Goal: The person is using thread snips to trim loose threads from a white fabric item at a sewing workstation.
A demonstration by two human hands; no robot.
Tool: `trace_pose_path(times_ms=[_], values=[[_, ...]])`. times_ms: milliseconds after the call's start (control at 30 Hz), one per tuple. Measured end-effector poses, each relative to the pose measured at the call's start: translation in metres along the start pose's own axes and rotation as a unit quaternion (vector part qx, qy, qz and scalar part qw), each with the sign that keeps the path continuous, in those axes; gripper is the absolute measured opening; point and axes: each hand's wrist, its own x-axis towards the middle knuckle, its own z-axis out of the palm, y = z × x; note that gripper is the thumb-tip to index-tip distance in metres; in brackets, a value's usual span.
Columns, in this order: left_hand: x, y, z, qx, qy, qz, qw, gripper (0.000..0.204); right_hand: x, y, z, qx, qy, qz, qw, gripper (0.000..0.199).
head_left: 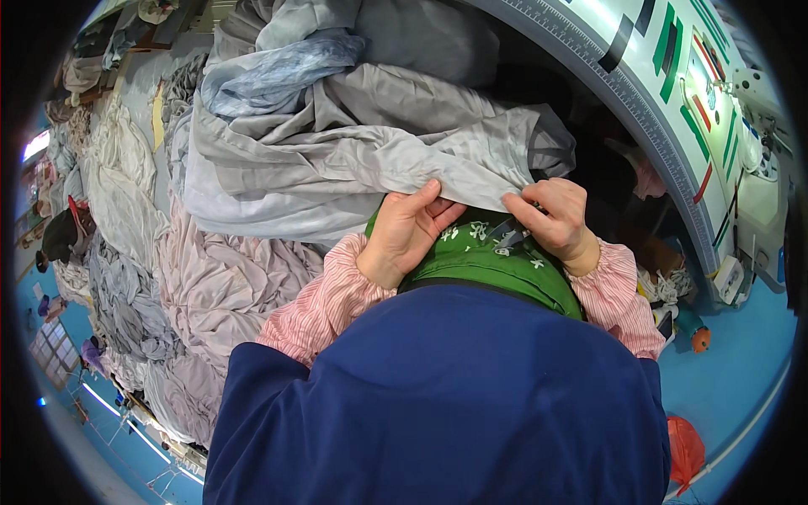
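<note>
A large piece of light grey fabric (337, 151) lies bunched in front of me, its near edge drawn across my lap. My left hand (408, 229) pinches that edge between thumb and fingers. To the right, my right hand (557, 220) is closed on the same edge, with a short stretch of cloth pulled between the two hands. A small dark metal tool (510, 237), which looks like thread snips, shows under my right hand; its handle end is hidden. Beneath the hands is a green apron (480, 273) with a white pattern.
Pink fabric (240, 286) and grey fabric (130, 295) lie heaped to the left. At the upper right curves a table edge with a ruler (619, 93), beside a sewing machine (757, 93). A red plastic bag (686, 450) stands at the lower right.
</note>
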Motion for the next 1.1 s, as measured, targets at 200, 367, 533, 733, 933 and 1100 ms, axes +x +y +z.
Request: trace_pose_path(times_ms=[200, 367, 533, 733, 933, 1100], values=[[-0.001, -0.001, 0.002, 0.041, 0.014, 0.065, 0.997, 0.014, -0.010, 0.003, 0.000, 0.005, -0.006, 0.007, 1.000, 0.022], [-0.001, 0.000, 0.005, 0.020, 0.012, 0.037, 0.999, 0.015, -0.009, -0.002, -0.003, 0.006, -0.008, 0.005, 1.000, 0.022], [0.005, -0.002, 0.018, 0.038, -0.007, -0.041, 0.998, 0.016, -0.011, -0.004, -0.004, 0.003, -0.010, -0.002, 1.000, 0.022], [0.007, -0.008, 0.029, 0.105, -0.014, -0.094, 0.990, 0.014, -0.010, -0.010, -0.009, -0.026, -0.024, -0.022, 0.999, 0.021], [0.004, -0.014, 0.037, 0.119, -0.011, -0.046, 0.992, 0.011, -0.010, -0.009, -0.013, -0.006, 0.005, 0.012, 1.000, 0.021], [0.000, -0.012, 0.044, 0.114, -0.003, 0.037, 0.993, 0.011, -0.005, -0.022, -0.008, 0.170, 0.042, 0.255, 0.951, 0.018]])
